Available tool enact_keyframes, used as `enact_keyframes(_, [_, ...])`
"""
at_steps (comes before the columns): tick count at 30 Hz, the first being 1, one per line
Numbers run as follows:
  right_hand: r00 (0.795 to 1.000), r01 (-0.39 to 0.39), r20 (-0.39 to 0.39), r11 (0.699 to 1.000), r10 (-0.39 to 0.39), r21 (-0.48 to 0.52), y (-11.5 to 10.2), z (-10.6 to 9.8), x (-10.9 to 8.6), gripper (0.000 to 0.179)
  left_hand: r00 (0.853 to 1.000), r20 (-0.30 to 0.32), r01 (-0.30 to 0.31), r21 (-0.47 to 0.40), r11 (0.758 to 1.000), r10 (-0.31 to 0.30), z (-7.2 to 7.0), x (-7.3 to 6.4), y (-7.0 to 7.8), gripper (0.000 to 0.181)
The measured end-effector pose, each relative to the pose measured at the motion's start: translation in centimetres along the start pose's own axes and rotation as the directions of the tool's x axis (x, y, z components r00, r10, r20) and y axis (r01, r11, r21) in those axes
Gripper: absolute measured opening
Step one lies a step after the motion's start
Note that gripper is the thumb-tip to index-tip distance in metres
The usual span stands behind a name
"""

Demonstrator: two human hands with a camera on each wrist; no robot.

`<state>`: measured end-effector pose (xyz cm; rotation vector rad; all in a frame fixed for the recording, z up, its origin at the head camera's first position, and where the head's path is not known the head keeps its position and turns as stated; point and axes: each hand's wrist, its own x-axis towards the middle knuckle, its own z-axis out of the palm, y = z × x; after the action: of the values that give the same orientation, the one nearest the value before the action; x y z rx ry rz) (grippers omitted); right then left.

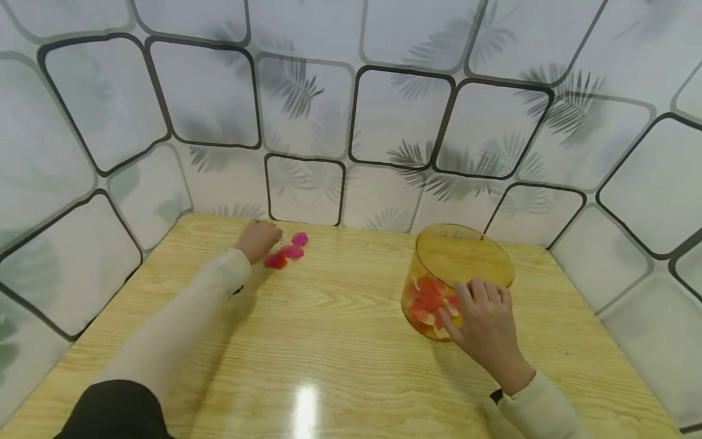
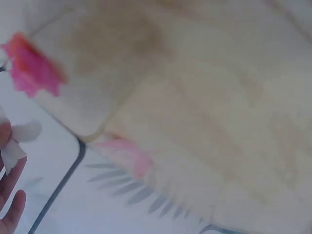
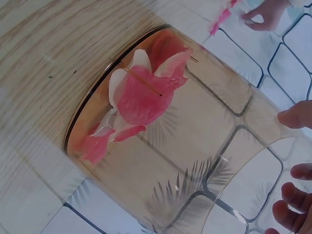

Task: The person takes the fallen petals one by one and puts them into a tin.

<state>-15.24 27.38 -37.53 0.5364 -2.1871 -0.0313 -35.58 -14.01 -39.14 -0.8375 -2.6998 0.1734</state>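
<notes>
My left hand (image 1: 259, 240) is at the far left of the table, beside loose pink and red petals (image 1: 293, 251). In the left wrist view it pinches a white petal (image 2: 20, 141), with a pink-orange petal (image 2: 34, 68) above, blurred. A see-through amber container (image 1: 412, 274) stands at the right, with red, pink and whitish petals (image 3: 146, 95) in its bottom. My right hand (image 1: 485, 326) holds the container's near side by the rim, thumb against the outer wall and fingers curled at the edge. The exact finger contact is hard to make out.
Both hands are over a light wood-grain table (image 1: 329, 341). White wall covering (image 1: 307, 110) with dark outlined shapes and grey leaves rises behind it and on both sides. A dark rounded shape (image 1: 115, 408) covers part of the lower left, near my sleeve.
</notes>
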Motion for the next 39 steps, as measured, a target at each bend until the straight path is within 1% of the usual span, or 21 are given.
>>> enact_keyframes(3, [1.000, 0.000, -0.004, 1.000, 0.000, -0.001, 0.0, 0.0, 0.0, 0.048, 0.994, -0.104, 0.033, -0.040, 0.999, -0.038, -1.4, 0.5, 0.2, 0.008])
enact_keyframes(4, [1.000, -0.001, -0.004, 1.000, 0.001, 0.000, 0.0, 0.0, 0.0, 0.049, 0.988, -0.140, 0.049, -0.072, 0.996, -0.058, -1.9, 0.7, 0.3, 0.009])
enact_keyframes(5, [1.000, -0.001, -0.006, 1.000, 0.001, 0.002, -0.1, 0.0, 0.0, 0.049, 0.982, -0.172, 0.061, -0.125, 0.990, -0.082, -2.4, 1.0, 0.6, 0.010])
enact_keyframes(7, [1.000, -0.002, -0.004, 1.000, 0.002, 0.002, -0.1, 0.0, 0.0, 0.049, 0.967, -0.218, 0.079, -0.245, 0.966, -0.134, -3.6, 1.7, 1.5, 0.011])
enact_keyframes(8, [1.000, -0.003, -0.002, 1.000, 0.003, 0.004, -0.1, 0.0, 0.0, 0.049, 0.959, -0.238, 0.076, -0.302, 0.950, -0.152, -4.3, 2.1, 2.1, 0.011])
enact_keyframes(10, [1.000, -0.005, 0.003, 1.000, 0.005, 0.006, 0.0, 0.0, 0.0, 0.050, 0.946, -0.266, 0.064, -0.400, 0.914, -0.183, -5.8, 3.0, 3.9, 0.012])
enact_keyframes(11, [1.000, -0.005, 0.003, 1.000, 0.005, 0.006, 0.0, 0.0, 0.0, 0.050, 0.942, -0.279, 0.050, -0.433, 0.900, -0.187, -6.6, 3.5, 4.9, 0.012])
enact_keyframes(13, [1.000, -0.005, 0.006, 1.000, 0.005, 0.006, 0.0, -0.1, 0.0, 0.049, 0.936, -0.314, -0.003, -0.463, 0.886, -0.161, -7.9, 4.5, 7.3, 0.012])
enact_keyframes(14, [1.000, -0.004, 0.007, 1.000, 0.004, 0.006, 0.0, -0.1, 0.0, 0.048, 0.933, -0.335, -0.040, -0.468, 0.883, -0.135, -8.6, 4.9, 8.5, 0.012])
enact_keyframes(16, [1.000, -0.001, 0.006, 1.000, 0.001, 0.006, 0.0, -0.1, 0.0, 0.045, 0.926, -0.369, -0.115, -0.469, 0.876, -0.076, -9.7, 5.7, 10.9, 0.012])
enact_keyframes(19, [1.000, 0.001, 0.014, 1.000, -0.001, 0.005, 0.1, -0.1, 0.0, 0.041, 0.915, -0.401, -0.237, -0.461, 0.855, 0.037, -11.2, 6.7, 14.4, 0.013])
enact_keyframes(22, [1.000, 0.004, 0.019, 1.000, -0.004, 0.001, 0.1, -0.1, 0.0, 0.040, 0.898, -0.422, -0.326, -0.444, 0.834, 0.126, -12.3, 7.5, 17.3, 0.013])
enact_keyframes(24, [1.000, 0.007, 0.019, 1.000, -0.006, -0.002, 0.1, -0.1, 0.0, 0.040, 0.889, -0.428, -0.360, -0.432, 0.827, 0.164, -12.8, 8.1, 19.0, 0.013])
enact_keyframes(26, [1.000, 0.008, 0.018, 1.000, -0.008, -0.005, 0.1, -0.1, 0.1, 0.040, 0.882, -0.431, -0.382, -0.422, 0.822, 0.188, -13.1, 8.6, 20.3, 0.012])
enact_keyframes(29, [1.000, 0.009, 0.019, 1.000, -0.009, -0.007, 0.1, 0.0, 0.1, 0.041, 0.881, -0.423, -0.399, -0.421, 0.815, 0.213, -13.4, 9.3, 22.0, 0.012])
enact_keyframes(31, [1.000, 0.009, 0.022, 1.000, -0.009, -0.008, 0.1, 0.0, 0.1, 0.042, 0.885, -0.404, -0.402, -0.416, 0.815, 0.231, -13.5, 9.7, 22.9, 0.014])
enact_keyframes(33, [1.000, 0.011, 0.025, 1.000, -0.010, -0.012, 0.2, 0.0, 0.1, 0.042, 0.897, -0.365, -0.393, -0.405, 0.826, 0.248, -13.7, 9.9, 23.6, 0.015])
enact_keyframes(34, [1.000, 0.011, 0.026, 1.000, -0.011, -0.015, 0.2, 0.0, 0.1, 0.043, 0.905, -0.335, -0.389, -0.409, 0.825, 0.261, -13.8, 10.0, 23.9, 0.017])
enact_keyframes(36, [1.000, 0.014, 0.026, 1.000, -0.013, -0.022, 0.2, 0.0, 0.1, 0.044, 0.921, -0.256, -0.381, -0.419, 0.824, 0.295, -13.9, 10.1, 24.4, 0.023])
enact_keyframes(38, [1.000, 0.016, 0.026, 0.999, -0.015, -0.031, 0.2, 0.0, 0.0, 0.045, 0.927, -0.190, -0.376, -0.435, 0.819, 0.324, -13.8, 10.1, 24.6, 0.033])
enact_keyframes(39, [1.000, 0.016, 0.026, 0.999, -0.015, -0.034, 0.2, 0.0, 0.0, 0.046, 0.926, -0.165, -0.376, -0.450, 0.810, 0.339, -13.7, 10.1, 24.6, 0.039])
